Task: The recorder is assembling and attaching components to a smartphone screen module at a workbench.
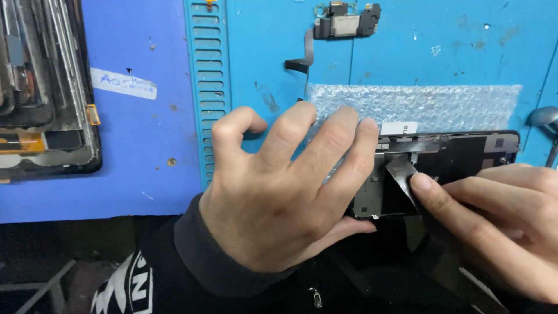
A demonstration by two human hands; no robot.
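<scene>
The phone screen assembly [447, 168] lies face down at the near edge of the blue work mat [139, 145], its dark back and metal shield plate upward. The left hand [279, 197] rests over its left end, fingers spread and pressed flat, thumb tucked under the near edge; it grips nothing. The right hand [500, 221] pinches a dark film strip [401, 171] between thumb and forefinger, lifted at an angle off the shield plate.

Judgement: the peel is best kept low and slow, along the panel's length, with the left hand holding the assembly flat so it neither flexes nor slides off the mat edge.

A sheet of clear bubble wrap [430, 104] lies just behind the assembly. A small white rectangular label [399, 127] sits at the assembly's far edge, partly hidden. A white paper strip label [123, 84] is stuck to the mat, left. An earpiece module with flex cable [343, 26] lies at the far edge; a dark stack of screens [46, 87] stands far left.
</scene>
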